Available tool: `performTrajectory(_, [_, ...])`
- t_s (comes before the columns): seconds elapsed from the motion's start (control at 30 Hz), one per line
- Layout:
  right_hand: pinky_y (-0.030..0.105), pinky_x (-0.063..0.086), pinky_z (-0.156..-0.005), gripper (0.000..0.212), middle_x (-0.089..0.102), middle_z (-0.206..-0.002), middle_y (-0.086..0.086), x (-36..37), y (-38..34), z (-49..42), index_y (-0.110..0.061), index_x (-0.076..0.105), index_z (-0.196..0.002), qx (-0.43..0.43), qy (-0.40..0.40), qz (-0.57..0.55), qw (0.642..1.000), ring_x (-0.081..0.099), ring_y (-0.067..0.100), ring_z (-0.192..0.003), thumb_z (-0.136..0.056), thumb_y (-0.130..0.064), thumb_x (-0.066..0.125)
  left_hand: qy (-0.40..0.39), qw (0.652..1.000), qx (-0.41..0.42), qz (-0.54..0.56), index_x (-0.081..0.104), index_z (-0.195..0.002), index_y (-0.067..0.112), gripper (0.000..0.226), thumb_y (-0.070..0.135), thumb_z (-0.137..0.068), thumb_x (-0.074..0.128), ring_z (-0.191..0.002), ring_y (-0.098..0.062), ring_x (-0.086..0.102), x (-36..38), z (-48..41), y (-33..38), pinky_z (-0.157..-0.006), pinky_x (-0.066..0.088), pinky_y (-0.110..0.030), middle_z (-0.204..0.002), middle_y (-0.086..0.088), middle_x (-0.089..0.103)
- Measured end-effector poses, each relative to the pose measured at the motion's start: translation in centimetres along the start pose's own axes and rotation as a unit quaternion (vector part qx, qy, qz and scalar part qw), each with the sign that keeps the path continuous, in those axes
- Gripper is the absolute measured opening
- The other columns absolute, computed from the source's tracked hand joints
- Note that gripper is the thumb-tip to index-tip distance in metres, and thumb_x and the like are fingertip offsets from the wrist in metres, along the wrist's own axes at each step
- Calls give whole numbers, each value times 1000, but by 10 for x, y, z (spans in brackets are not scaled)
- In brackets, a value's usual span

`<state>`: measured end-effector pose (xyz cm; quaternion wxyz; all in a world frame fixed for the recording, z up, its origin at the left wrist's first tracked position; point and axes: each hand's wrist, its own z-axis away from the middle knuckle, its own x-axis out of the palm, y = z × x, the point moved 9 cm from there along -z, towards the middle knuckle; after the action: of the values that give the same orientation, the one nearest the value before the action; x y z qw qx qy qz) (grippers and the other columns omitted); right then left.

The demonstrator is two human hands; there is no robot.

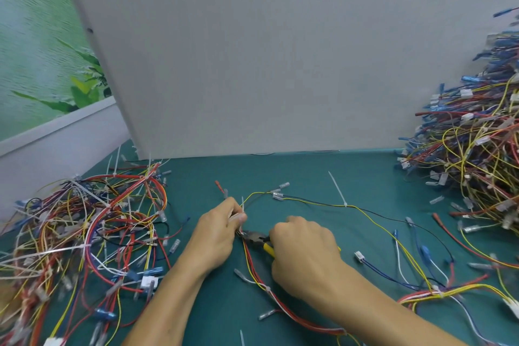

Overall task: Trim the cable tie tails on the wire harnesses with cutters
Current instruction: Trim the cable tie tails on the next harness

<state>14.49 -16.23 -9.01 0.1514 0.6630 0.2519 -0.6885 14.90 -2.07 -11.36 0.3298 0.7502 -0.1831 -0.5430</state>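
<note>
Against a grey board (280,50) on the green table (365,177) lie two harness heaps (84,233), between them one wire harness (309,202) pinched closed in the left hand (216,233), the right hand (303,253) gripping one pair of cutters (257,239) at its cable tie tail (242,203).

On the table (295,174), 1 heap of harnesses (84,236) lies left and another pile (477,149) far right. Between them, near centre, 2 hands meet: left hand (216,236) beside right hand (303,253), cutters (257,239) between. A panel (266,50) stands behind.
</note>
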Motion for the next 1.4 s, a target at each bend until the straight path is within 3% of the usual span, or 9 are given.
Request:
performTrajectory(0.13, [34, 31, -68, 22, 50, -105, 11, 0, -8, 0, -13, 58, -110, -23, 18, 54, 998, 55, 32, -106, -91, -9, 48, 1, 1000, 0, 3, 54, -82, 12, 14, 18, -95, 53, -60, -14, 44, 0, -1, 1, -60, 35, -28, -61, 5, 51])
performTrajectory(0.3, [32, 22, -53, 15, 51, -109, 12, 0, -21, 8, -18, 43, -88, -66, 32, 68, 995, 55, 30, -101, -90, -4, 47, 2, 1000, 1, -2, 55, -83, 12, 14, 18, -95, 53, -59, -12, 45, 1, -2, 1, -58, 34, -26, -63, 4, 53])
performTrajectory(0.5, [27, 16, -50, 24, 53, -111, 15, 6, -23, 4, -5, 55, -112, -74, 31, 88, 993, 55, 31, -104, -93, -2, 40, 8, 1000, 4, -17, 55, -83, 12, 14, 19, -95, 53, -60, -7, 47, 0, -3, -1, -55, 33, -15, -67, 2, 57])
performTrajectory(0.67, [27, 16, -49, 26, 54, -114, 16, 7, -23, 4, -5, 54, -115, -84, 14, 84, 993, 56, 34, -107, -94, -3, 39, 6, 1000, 5, -14, 54, -83, 13, 13, 19, -95, 52, -58, -8, 46, 0, -2, 0, -55, 34, -17, -65, 4, 56])
performTrajectory(0.8, [28, 18, -49, 29, 56, -115, 16, 6, -21, 3, -10, 54, -118, -82, 8, 78, 993, 58, 35, -106, -92, -3, 41, 3, 1000, 3, -8, 53, -83, 13, 14, 18, -95, 52, -59, -12, 46, 0, -1, 0, -59, 36, -29, -64, 2, 55])
performTrajectory(0.97, [33, 31, -60, 15, 57, -114, 13, 1, 0, 10, -15, 53, -101, -38, 14, 36, 999, 58, 35, -105, -88, -7, 52, 33, 999, 10, 22, 54, -79, 14, 16, 15, -95, 52, -62, -18, 47, -7, 3, 5, -63, 36, -31, -66, -2, 57])
performTrajectory(1.1, [32, 32, -66, 15, 56, -108, 9, -11, 42, 23, -18, 37, -87, 18, 46, 2, 999, 58, 33, -100, -90, -22, 51, 89, 994, 57, 37, 56, -81, 14, 15, 12, -95, 51, -55, -4, 50, -19, 9, 31, -58, 39, -14, -66, 5, 61])
performTrajectory(1.23, [31, 38, -68, 19, 59, -106, 2, -40, 93, 33, -20, 58, -96, 54, 79, 27, 995, 59, 30, -101, -86, -35, 55, 52, 988, 34, 143, 51, -90, 19, 16, 7, -98, 44, -57, -16, 46, -11, 12, 48, -57, 39, -28, -66, 1, 54])
performTrajectory(1.4, [28, 38, -64, 31, 64, -99, -1, -82, 158, 39, -29, 67, -107, 134, 129, 77, 979, 61, 25, -96, -78, -36, 60, -39, 933, -69, 351, 41, -87, 11, 21, -6, -94, 31, -52, -17, 49, 20, 22, 61, -47, 35, -27, -58, 0, 45])
